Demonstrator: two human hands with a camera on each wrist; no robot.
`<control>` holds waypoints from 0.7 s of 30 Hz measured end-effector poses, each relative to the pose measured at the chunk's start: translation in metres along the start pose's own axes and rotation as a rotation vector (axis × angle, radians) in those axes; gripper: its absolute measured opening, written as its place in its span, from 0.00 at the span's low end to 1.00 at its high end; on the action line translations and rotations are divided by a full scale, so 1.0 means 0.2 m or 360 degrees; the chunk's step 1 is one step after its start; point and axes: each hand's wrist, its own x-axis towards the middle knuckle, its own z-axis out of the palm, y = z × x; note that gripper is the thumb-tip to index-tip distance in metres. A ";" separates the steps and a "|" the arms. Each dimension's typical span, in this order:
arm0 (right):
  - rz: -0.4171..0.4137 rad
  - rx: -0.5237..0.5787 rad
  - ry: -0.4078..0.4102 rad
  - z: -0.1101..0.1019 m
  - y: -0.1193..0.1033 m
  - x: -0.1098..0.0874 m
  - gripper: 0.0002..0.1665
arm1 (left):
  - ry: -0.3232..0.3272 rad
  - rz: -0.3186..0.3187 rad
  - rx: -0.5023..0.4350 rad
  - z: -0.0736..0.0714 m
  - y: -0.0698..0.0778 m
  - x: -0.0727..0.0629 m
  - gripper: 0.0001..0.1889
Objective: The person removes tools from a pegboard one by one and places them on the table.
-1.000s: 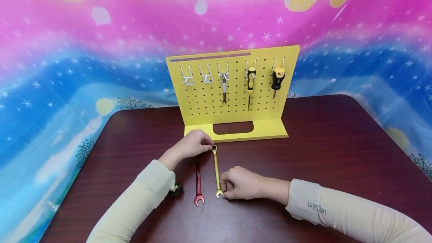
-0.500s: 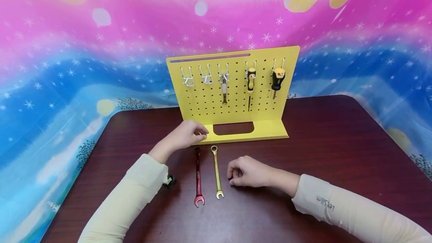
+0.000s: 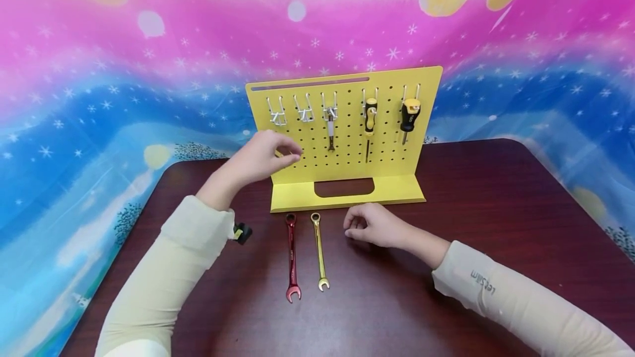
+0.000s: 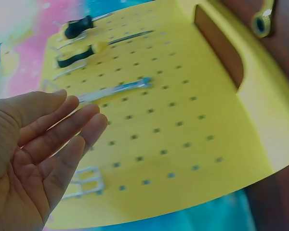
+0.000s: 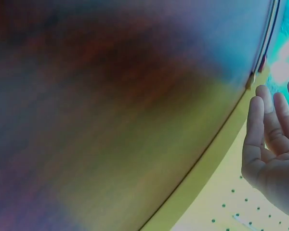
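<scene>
In the head view my left hand (image 3: 258, 158) is raised before the lower left of a yellow pegboard (image 3: 392, 164). Its fingers (image 4: 89, 120) are relaxed, thumb apart from them, and hold nothing. My right hand (image 3: 379, 225) hovers over the table just in front of the board's base, fingers loosely bent around nothing. Between the hands, a red combination wrench (image 3: 292, 258) and a gold combination wrench (image 3: 319, 252) lie side by side on the table, ring ends toward the board, open ends toward me. The left wrist view catches the gold wrench's ring end at its upper right.
Two white wire hooks (image 3: 305, 114) at the board's left bear nothing. To their right hang a small silver wrench (image 3: 331, 132) and two yellow-black screwdrivers, one long (image 3: 370, 117) and one stubby (image 3: 409, 115). A patterned cloth (image 3: 149, 87) surrounds the dark wooden table (image 3: 476, 208).
The gold wrench has been let go and lies on the table. My left hand has risen up and left toward the pegboard; my right hand has drawn away to the right and toward the board.
</scene>
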 end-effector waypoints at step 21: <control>0.0250 0.0115 0.0362 -0.09 0.07 0.16 0.10 | 0.0341 0.0144 -0.0085 -0.20 0.14 0.16 0.11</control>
